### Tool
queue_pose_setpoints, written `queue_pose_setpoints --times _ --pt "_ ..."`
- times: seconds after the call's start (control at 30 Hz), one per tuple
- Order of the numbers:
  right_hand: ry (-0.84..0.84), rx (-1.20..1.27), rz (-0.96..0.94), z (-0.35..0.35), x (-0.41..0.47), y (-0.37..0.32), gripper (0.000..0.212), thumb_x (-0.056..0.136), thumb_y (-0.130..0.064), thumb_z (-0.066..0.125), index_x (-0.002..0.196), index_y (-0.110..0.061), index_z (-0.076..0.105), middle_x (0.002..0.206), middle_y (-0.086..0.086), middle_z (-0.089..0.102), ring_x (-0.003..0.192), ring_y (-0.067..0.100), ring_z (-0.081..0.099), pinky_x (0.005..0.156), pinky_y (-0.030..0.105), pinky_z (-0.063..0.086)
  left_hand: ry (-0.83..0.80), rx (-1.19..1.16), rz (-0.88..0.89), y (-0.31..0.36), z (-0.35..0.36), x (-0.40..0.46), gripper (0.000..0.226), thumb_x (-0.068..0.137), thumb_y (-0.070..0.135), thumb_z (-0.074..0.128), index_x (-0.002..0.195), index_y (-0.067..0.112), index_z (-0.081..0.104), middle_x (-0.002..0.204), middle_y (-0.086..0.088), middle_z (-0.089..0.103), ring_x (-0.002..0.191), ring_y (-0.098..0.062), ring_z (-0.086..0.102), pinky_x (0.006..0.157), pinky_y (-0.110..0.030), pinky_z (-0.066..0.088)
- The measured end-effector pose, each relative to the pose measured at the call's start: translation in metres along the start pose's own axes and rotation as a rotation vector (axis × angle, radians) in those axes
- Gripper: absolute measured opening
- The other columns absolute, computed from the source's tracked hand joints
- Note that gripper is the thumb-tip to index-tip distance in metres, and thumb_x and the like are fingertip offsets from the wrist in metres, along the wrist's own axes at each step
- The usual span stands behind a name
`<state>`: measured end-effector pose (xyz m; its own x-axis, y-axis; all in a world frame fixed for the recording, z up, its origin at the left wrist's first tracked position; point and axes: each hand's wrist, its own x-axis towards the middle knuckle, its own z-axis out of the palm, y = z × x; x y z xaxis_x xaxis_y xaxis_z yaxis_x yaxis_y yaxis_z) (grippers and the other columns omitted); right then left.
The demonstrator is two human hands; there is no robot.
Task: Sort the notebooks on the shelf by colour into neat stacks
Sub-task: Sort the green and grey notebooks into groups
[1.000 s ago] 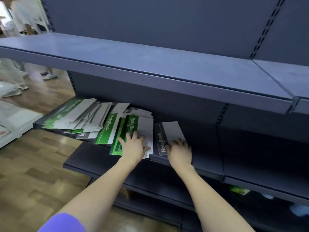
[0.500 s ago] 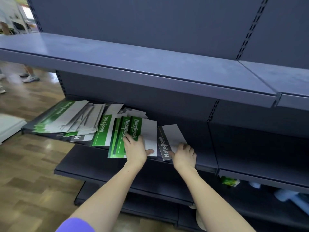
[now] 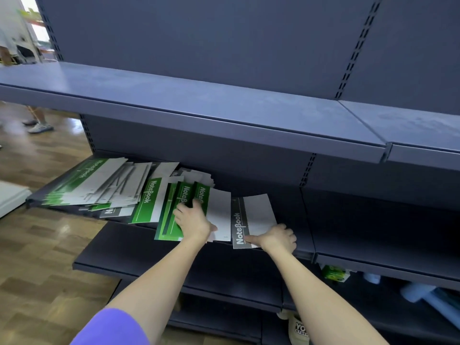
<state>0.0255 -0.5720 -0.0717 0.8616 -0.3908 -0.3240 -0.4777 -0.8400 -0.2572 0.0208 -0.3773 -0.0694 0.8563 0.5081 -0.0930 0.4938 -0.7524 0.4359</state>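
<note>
The dark blue-grey shelving unit (image 3: 224,115) fills the wall, its upper shelf bare where visible, and the work is on the shelf below it (image 3: 293,247), at about the person's waist. On the left of that shelf lies a loose, fanned heap of notebooks (image 3: 99,185), green and grey covers mixed and overlapping at odd angles, so the sorting is judged to be at an early stage. Nearer the middle, several green notebooks (image 3: 174,215) lie side by side and partly overlapped, their near ends hanging over the shelf's front edge, which suggests they were drawn forward to be gathered. The left hand (image 3: 193,220) rests flat on them, fingers spread and fairly straight, pressing rather than gripping; this looks meant to pin the group while it is squared up. Just to the right, set apart from the green ones, lies a single grey notebook (image 3: 251,220), seemingly the start of a grey stack. The right hand (image 3: 277,239) grips its near right corner, thumb on the cover and fingers curled at the edge, probably to align or shift it. Small packaged goods (image 3: 334,273) sit on a lower shelf, too indistinct to identify.
</note>
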Motion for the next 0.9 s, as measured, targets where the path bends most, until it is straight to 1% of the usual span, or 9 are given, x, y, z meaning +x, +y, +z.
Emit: queue_pose_setpoints --times 0.07,0.17,0.23,0.3,0.37,0.43,0.53,0.77,0.9 --pt "-0.024 0.076 -0.005 0.0 0.0 0.0 0.118 0.058 -0.071 0.082 0.142 -0.005 0.033 0.144 0.015 0.044 0.132 0.031 0.045 0.106 0.039 0.04 0.02 -0.048 0.032 -0.002 -0.002 -0.001 0.075 0.069 0.022 0.088 0.131 0.013 0.046 0.134 -0.024 0.039 0.125 -0.039 0.036 0.106 -0.044 0.033" --pt "-0.016 0.219 -0.055 -0.004 -0.002 0.005 0.076 0.085 -0.044 0.073 0.138 -0.005 0.035 0.136 0.015 0.054 0.122 0.034 0.055 0.091 0.04 0.05 0.049 -0.105 0.111 -0.001 -0.006 -0.004 0.056 0.081 -0.001 0.069 0.13 0.012 0.046 0.137 -0.02 0.039 0.109 -0.038 0.054 0.085 -0.044 0.05" --pt "0.032 0.289 -0.091 -0.011 -0.003 0.01 0.045 0.096 -0.024 0.057 0.134 -0.008 0.039 0.127 0.015 0.06 0.109 0.036 0.062 0.08 0.039 0.052 0.058 -0.186 0.173 0.002 -0.007 -0.008 0.066 0.081 -0.01 0.059 0.139 0.014 0.039 0.143 -0.015 0.037 0.095 -0.038 0.062 0.068 -0.041 0.049" --pt "0.033 0.439 -0.114 -0.016 -0.001 0.018 0.027 0.097 -0.011 0.044 0.124 -0.011 0.043 0.119 0.014 0.061 0.084 0.034 0.068 0.071 0.04 0.06 0.055 -0.255 0.194 0.005 -0.009 -0.009 0.074 0.081 -0.011 0.058 0.146 0.013 0.032 0.146 -0.012 0.041 0.097 -0.038 0.063 0.067 -0.039 0.045" --pt "-0.014 0.622 -0.127 -0.019 0.001 0.028 0.024 0.097 -0.005 0.039 0.12 -0.011 0.044 0.119 0.011 0.058 0.064 0.026 0.066 0.064 0.043 0.063 0.015 -0.289 0.176 0.009 -0.011 -0.009 0.056 0.084 -0.006 0.061 0.134 0.007 0.04 0.131 -0.017 0.055 0.101 -0.037 0.062 0.075 -0.042 0.051" --pt "0.004 0.72 -0.104 -0.02 0.002 0.041 0.024 0.098 -0.005 0.038 0.12 -0.011 0.045 0.12 0.01 0.057 0.061 0.022 0.065 0.064 0.045 0.063 -0.067 -0.316 0.16 0.015 -0.01 -0.01 0.038 0.088 -0.001 0.06 0.122 0.005 0.044 0.117 -0.018 0.061 0.101 -0.036 0.062 0.083 -0.045 0.055" --pt "0.088 0.772 -0.066 -0.022 0.001 0.063 0.023 0.099 -0.006 0.038 0.12 -0.012 0.046 0.116 0.011 0.059 0.061 0.022 0.065 0.062 0.045 0.063 -0.221 -0.356 0.183 0.03 -0.007 -0.02 0.043 0.095 0.001 0.049 0.136 0.005 0.037 0.124 -0.021 0.058 0.11 -0.039 0.059 0.091 -0.043 0.052" --pt "0.202 0.807 0.049 -0.034 -0.008 0.124 0.018 0.101 -0.008 0.037 0.117 -0.016 0.043 0.112 0.006 0.059 0.056 0.025 0.069 0.066 0.042 0.063 -0.309 -0.376 0.275 0.063 0.018 -0.051 0.042 0.096 0.008 0.044 0.136 0.015 0.036 0.102 -0.012 0.06 0.09 -0.035 0.06 0.072 -0.039 0.049" --pt "0.244 0.879 0.115 -0.043 -0.01 0.157 0.017 0.103 -0.01 0.038 0.118 -0.014 0.044 0.112 0.005 0.06 0.05 0.021 0.061 0.059 0.035 0.059 -0.318 -0.374 0.311 0.083 0.023 -0.074 0.034 0.094 0.013 0.045 0.127 0.02 0.04 0.102 -0.012 0.062 0.089 -0.035 0.061 0.079 -0.046 0.055"
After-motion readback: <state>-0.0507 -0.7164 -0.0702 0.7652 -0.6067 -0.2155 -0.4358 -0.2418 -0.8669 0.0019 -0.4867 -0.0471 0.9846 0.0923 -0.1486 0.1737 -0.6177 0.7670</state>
